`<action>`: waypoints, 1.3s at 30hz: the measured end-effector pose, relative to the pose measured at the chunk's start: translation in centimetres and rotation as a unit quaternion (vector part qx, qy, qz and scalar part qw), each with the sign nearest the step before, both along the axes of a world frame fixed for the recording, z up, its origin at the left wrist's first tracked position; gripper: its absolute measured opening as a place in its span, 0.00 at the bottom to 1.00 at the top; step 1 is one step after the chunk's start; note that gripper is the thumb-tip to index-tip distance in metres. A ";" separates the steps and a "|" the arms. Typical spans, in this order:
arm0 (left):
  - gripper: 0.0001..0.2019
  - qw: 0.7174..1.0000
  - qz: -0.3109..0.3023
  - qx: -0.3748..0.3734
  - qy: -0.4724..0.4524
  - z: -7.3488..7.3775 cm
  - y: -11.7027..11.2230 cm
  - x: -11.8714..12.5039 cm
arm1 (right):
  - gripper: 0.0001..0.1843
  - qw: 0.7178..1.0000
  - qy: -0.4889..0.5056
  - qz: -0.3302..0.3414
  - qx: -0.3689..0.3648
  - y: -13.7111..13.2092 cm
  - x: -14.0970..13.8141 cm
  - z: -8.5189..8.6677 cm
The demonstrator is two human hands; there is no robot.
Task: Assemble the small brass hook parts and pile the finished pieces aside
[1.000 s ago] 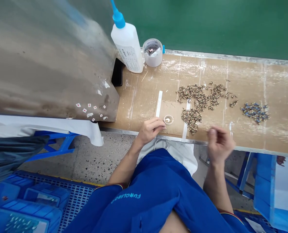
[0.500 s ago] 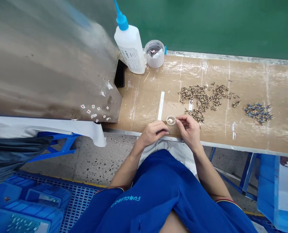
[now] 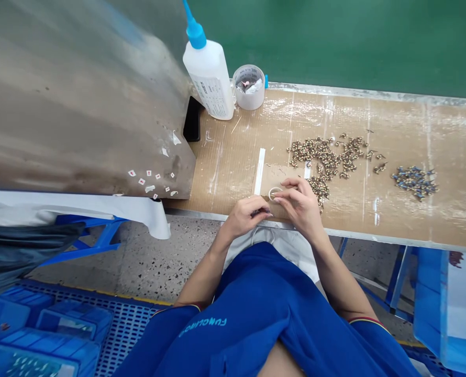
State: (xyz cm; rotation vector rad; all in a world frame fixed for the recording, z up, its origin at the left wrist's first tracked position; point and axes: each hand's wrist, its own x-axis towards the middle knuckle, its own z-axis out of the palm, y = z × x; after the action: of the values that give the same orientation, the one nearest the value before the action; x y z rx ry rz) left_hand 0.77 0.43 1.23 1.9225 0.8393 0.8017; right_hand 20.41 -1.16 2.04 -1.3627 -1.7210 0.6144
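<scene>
My left hand is curled closed at the bench's near edge. Something small and dark shows between its fingers, mostly hidden. Just right of it stands a small round cup with whitish stuff inside, partly covered by my right hand. The thumb and fingertips of that hand are pinched at the cup, around what looks like a thin toothpick whose tip is over the cup. Behind my right hand lies a heap of small brass-coloured metal parts. A smaller pile of similar parts with blue on them lies farther right.
A white squeeze bottle with a blue nozzle and a tape-roll tub of scraps stand at the back. A loose toothpick lies before them. At left, a metal panel borders the cardboard-covered bench. Blue crates stand below.
My right hand has shifted left and slightly toward me, its fingers now covering part of the cup. The left hand stays almost in place.
</scene>
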 end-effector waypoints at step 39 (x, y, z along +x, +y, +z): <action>0.08 0.999 0.020 0.031 -0.020 -0.3 0.3 -0.1 | 0.08 0.991 0.101 -0.088 0.007 -1.1 0.3 1.9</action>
State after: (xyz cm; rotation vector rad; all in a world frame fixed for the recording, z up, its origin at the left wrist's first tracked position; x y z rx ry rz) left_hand 0.69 0.70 0.95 1.9421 0.8407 0.8976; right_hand 20.70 -2.25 3.95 -1.3757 -1.4260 0.6163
